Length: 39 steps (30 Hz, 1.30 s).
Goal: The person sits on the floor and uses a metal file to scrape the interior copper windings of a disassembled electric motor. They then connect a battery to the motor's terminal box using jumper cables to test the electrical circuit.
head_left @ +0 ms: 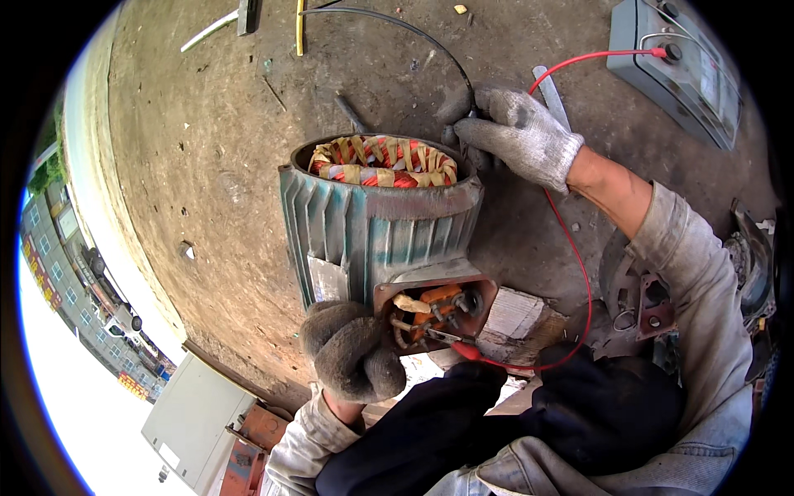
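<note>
A motor stator housing with green, worn ribs stands on end before me. Inside its open top lies a ring of red windings wrapped in pale tape. On the near side is an open terminal box with orange wires and studs. A red-handled clip is attached in it, its red lead running right. My right hand, in a grey glove, pinches the end of a black test lead at the housing's right rim. My gloved left hand is curled closed against the box's left side; its fingertips are hidden.
A grey meter case sits at the far right, with the red lead plugged in. Metal parts lie by my right arm. A flat metal strip and a short rod lie on the ground. A grey cabinet is at lower left.
</note>
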Tool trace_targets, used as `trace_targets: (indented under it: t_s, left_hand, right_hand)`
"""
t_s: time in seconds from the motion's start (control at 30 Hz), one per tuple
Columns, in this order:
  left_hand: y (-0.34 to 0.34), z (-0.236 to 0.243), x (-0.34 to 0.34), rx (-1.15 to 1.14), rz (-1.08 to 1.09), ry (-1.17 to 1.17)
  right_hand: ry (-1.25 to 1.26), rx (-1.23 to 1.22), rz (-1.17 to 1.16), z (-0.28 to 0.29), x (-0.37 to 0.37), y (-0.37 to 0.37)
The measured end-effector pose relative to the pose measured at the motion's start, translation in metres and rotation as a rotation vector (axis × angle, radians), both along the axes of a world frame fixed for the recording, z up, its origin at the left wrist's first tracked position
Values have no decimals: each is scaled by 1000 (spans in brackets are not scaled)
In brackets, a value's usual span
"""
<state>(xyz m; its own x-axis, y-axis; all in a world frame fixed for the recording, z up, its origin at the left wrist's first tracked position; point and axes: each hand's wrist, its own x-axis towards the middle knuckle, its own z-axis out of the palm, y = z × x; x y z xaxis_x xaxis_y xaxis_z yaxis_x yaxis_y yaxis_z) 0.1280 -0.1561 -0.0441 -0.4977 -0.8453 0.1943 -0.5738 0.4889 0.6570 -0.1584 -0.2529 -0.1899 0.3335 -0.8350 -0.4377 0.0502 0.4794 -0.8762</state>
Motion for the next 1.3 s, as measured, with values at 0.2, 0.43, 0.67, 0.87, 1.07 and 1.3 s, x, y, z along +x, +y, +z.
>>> trace_targets:
  t_s: [0.2,0.43,0.67,0.87,1.07,1.3]
  left_hand:
    - [1,1,-4,-12,35,-1]
    - [2,2,-1,13,41,-27]
    - [5,0,-2,14,78,-29]
    - [5,1,-2,18,85,-35]
    - [3,3,-1,18,59,-49]
    - [3,3,-2,-2,59,-48]
  right_hand:
    - [62,31,211,8,-15,-9]
    - [360,-125,282,-10,-18,-11]
    - [408,49,277,2,-19,-18]
    - [424,20,234,-8,-21,-19]
    - [407,19,234,6,-24,-24]
    - [401,-63,361,8,-24,-32]
